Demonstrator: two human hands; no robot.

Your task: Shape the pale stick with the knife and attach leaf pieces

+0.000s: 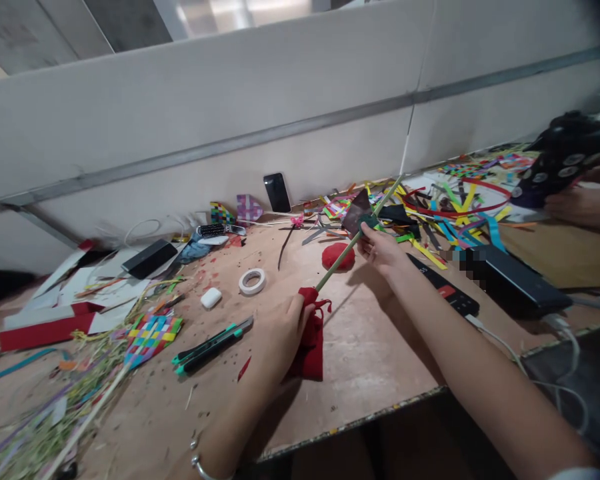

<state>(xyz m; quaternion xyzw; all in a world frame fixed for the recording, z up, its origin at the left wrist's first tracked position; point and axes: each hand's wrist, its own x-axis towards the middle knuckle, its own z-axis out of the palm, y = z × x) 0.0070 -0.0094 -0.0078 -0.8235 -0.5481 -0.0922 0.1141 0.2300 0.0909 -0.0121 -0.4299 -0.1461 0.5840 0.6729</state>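
A thin green stick (339, 261) slants up to the right over the table. My left hand (285, 333) is closed round its lower end, where red cloth (310, 357) is bunched and hangs down. Higher up, my right hand (377, 248) pinches a dark, shiny piece (357, 212) with a dark green part, against the stick. Behind the stick lies a round red pad (333, 256). A roll of white tape (252, 282) and a green-and-black cutter (213, 348) rest left of my left hand.
Colourful paper strips (465, 213) pile up at the back right, near another person's hands. A power bank (523, 280) and cables lie right. A phone (277, 193) leans on the wall. Woven pieces (154, 337), straw and a white case (211, 298) lie left.
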